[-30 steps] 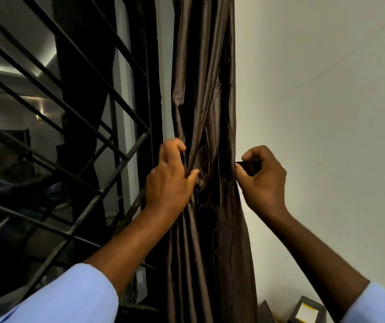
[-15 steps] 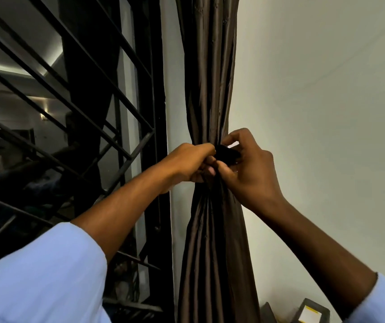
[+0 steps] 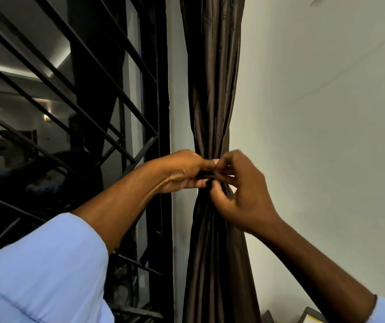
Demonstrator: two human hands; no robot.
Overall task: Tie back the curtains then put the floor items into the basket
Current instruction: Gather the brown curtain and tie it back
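Both hands at frame centre on gathered curtain (image 3: 212,89), long axis 12-to-6. Left hand (image 3: 184,170) from 9 o'clock, right hand (image 3: 238,190) from 4 o'clock, each grip pinching dark tie-back (image 3: 206,175) at bundle's waist. Equally near. Knot apparently unfinished.

Only one view on my feed: head cam, worn, wide-angle. Faces fwd and slightly up, close in on the gathered dark brown satin curtain (image 3: 212,89), white painted wall (image 3: 315,113) to the right, black metal window grille (image 3: 70,89) to the left. No 2nd view, so no overlap.
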